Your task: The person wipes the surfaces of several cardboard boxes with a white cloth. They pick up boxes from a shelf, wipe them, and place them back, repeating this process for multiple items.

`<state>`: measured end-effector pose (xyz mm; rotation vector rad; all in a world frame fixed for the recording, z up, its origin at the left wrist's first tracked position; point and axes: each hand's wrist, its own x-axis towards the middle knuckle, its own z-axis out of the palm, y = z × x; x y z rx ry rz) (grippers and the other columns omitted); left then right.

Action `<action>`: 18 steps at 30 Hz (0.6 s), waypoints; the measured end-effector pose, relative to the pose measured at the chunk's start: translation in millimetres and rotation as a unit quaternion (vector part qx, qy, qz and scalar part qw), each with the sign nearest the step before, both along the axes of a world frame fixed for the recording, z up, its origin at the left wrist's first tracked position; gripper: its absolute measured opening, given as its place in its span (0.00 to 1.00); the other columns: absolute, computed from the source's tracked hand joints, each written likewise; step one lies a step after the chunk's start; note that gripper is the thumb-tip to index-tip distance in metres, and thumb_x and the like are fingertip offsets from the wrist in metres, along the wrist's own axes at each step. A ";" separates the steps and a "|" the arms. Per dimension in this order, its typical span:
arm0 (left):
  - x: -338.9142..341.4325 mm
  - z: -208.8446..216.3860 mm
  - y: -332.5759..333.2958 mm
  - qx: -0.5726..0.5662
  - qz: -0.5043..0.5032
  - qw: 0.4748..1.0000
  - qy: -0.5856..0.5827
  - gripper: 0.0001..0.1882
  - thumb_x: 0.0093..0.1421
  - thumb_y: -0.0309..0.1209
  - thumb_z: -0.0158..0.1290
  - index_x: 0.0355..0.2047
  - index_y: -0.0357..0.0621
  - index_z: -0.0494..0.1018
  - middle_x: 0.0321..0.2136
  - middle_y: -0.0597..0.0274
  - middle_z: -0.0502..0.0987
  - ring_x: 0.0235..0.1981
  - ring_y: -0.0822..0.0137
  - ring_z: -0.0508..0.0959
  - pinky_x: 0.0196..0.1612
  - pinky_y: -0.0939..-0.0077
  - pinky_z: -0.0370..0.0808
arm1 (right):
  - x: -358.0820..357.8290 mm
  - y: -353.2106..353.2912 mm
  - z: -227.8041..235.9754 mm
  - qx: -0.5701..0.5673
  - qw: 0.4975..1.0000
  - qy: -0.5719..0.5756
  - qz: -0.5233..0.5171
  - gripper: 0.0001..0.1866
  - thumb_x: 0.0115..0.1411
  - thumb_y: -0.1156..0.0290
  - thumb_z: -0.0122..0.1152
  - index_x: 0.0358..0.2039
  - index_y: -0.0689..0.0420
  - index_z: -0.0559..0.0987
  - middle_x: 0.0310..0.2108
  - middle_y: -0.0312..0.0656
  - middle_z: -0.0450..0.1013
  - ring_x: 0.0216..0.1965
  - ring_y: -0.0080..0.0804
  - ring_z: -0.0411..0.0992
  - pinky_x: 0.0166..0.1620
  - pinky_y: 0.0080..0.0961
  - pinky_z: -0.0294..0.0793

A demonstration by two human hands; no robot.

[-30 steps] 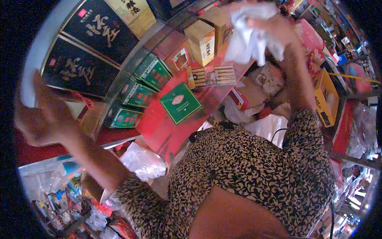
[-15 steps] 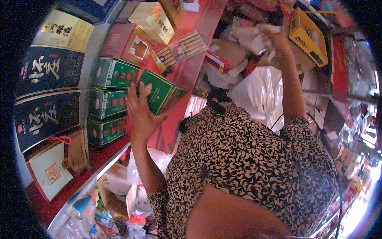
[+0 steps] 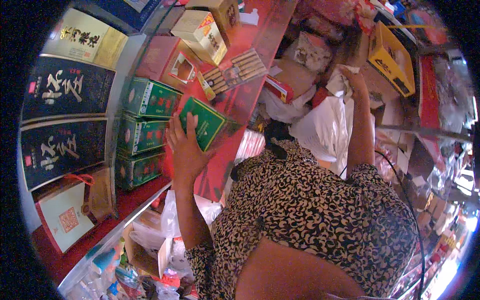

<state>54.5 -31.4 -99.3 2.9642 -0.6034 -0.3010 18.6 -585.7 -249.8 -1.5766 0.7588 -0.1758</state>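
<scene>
My left hand (image 3: 189,150) lies against a green box (image 3: 202,122) with a yellow border line, fingers spread over its near left part. This box sits tilted on the red surface, apart from a stack of similar green boxes (image 3: 145,135) to its left. Out at the right, my right hand (image 3: 356,80) is closed on a crumpled pale cloth (image 3: 340,82). White plastic bags (image 3: 325,125) hang just below the cloth. Part of the right fingers is hidden by its folds.
Dark boxes (image 3: 65,145) and a gold box (image 3: 82,37) fill the shelf at far left. Behind the green box are a cream box (image 3: 200,37) and a flat pack of brown sticks (image 3: 245,70). A yellow carton (image 3: 392,60) stands at far right; bagged goods lie below left.
My right hand has drawn the pale cloth nearer, off the bagged items at the far right. My left hand has slid slightly nearer and right along the green box.
</scene>
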 end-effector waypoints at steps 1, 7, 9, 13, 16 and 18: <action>-1.2 1.3 -3.2 0.007 0.019 1.000 0.012 0.61 0.38 0.47 0.69 0.67 0.45 0.45 0.66 0.38 0.43 0.67 0.39 0.45 0.66 0.42 0.42 | 27.3 -0.1 -12.4 -0.025 0.999 0.022 0.033 0.16 0.53 0.61 0.69 0.37 0.58 0.80 0.31 0.36 0.77 0.29 0.26 0.75 0.33 0.28 0.74; -46.9 8.3 7.1 -0.064 0.068 0.995 -0.032 0.65 0.34 0.45 0.70 0.67 0.44 0.43 0.66 0.38 0.43 0.67 0.38 0.44 0.67 0.43 0.41 | 162.7 17.4 8.3 -0.157 0.981 -0.028 0.109 0.19 0.51 0.58 0.69 0.38 0.58 0.82 0.31 0.37 0.78 0.29 0.26 0.74 0.33 0.27 0.72; -61.2 9.2 9.9 -0.052 0.087 0.995 -0.006 0.65 0.34 0.45 0.70 0.67 0.43 0.43 0.66 0.38 0.42 0.67 0.39 0.43 0.67 0.43 0.40 | 198.4 21.7 16.9 -0.220 0.961 -0.017 0.168 0.18 0.50 0.58 0.69 0.37 0.57 0.82 0.31 0.37 0.78 0.29 0.26 0.74 0.33 0.28 0.72; -88.0 10.7 23.8 -0.045 0.104 0.993 0.024 0.66 0.34 0.44 0.71 0.67 0.42 0.42 0.66 0.39 0.42 0.68 0.42 0.41 0.67 0.43 0.37 | 246.8 46.7 35.0 -0.356 0.900 0.026 0.250 0.21 0.49 0.54 0.68 0.37 0.57 0.82 0.33 0.42 0.79 0.32 0.33 0.76 0.36 0.34 0.73; -109.0 15.0 34.5 -0.068 0.111 0.991 0.029 0.65 0.35 0.42 0.71 0.67 0.42 0.41 0.66 0.39 0.42 0.69 0.43 0.39 0.68 0.45 0.37 | 271.0 73.9 44.6 -0.403 0.875 0.069 0.258 0.25 0.49 0.50 0.67 0.38 0.57 0.81 0.36 0.47 0.79 0.35 0.39 0.77 0.38 0.39 0.74; -117.2 14.2 39.8 -0.080 0.120 0.989 0.020 0.64 0.36 0.41 0.71 0.67 0.42 0.41 0.66 0.40 0.42 0.69 0.43 0.39 0.68 0.45 0.38 | 281.4 89.7 51.6 -0.363 0.904 0.100 0.203 0.26 0.48 0.47 0.67 0.38 0.57 0.81 0.38 0.49 0.78 0.36 0.41 0.77 0.39 0.41 0.75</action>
